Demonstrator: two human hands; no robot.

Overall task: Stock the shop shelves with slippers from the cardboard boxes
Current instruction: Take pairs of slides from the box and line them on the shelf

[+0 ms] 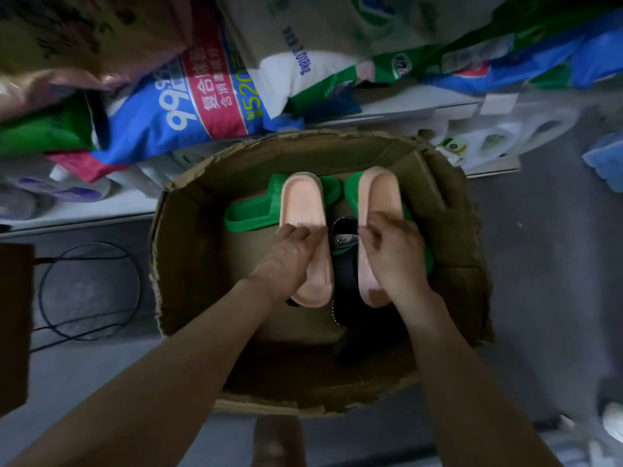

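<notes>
Grey shop floor (pixel 539 264) lies underneath. The left hand (pixel 290 251) clasps one pale pink rubber slipper (pixel 303 203) and the right hand (pixel 394 257) clasps its mate (pixel 381 193), side by side within the open brown cardboard box (pixel 165 264). Under them lie green rubber slippers (pixel 249 214) and a black studded slipper (pixel 344 274). Far left, above a white shelf (pixel 84 214), sits a blue-and-red plastic bag (pixel 188 106) – "99.9", "520".

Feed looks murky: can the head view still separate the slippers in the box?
Head view: dim, the brown cardboard box shadowed inside; the two pale pink ridged slippers stand out against the green slippers; the black slipper between them nearly merges with the dark; frame edges are smeared and bent by the wide lens.
</notes>
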